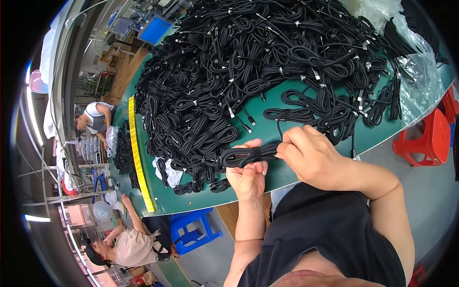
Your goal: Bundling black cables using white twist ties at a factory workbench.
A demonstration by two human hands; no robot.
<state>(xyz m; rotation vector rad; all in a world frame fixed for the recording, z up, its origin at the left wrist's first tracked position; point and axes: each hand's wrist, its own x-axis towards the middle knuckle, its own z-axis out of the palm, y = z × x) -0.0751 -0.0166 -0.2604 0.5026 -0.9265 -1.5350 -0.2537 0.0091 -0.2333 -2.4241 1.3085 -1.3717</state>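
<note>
A coiled black cable (249, 155) lies across the fingers of my left hand (247, 179), just above the near edge of the green table (191, 203). My left fingers and thumb hold it from below. At the other end of the coil, my right hand (308, 152) pinches the cable with thumb and forefinger; the exact spot is partly hidden by the fingers. A dark band wraps the coil near its middle. Beyond my hands spreads a large heap of black cables (191, 95), mostly bundled in loops, with metal plugs showing. Two loose plugs (248, 124) rest on the table behind my left hand.
A yellow strip (138, 153) crosses the table at left. Clear plastic sheeting (420, 86) covers the far right, beside a red stool (428, 141). A blue stool (195, 230) stands below the near edge. Two other people (136, 246) are at the left.
</note>
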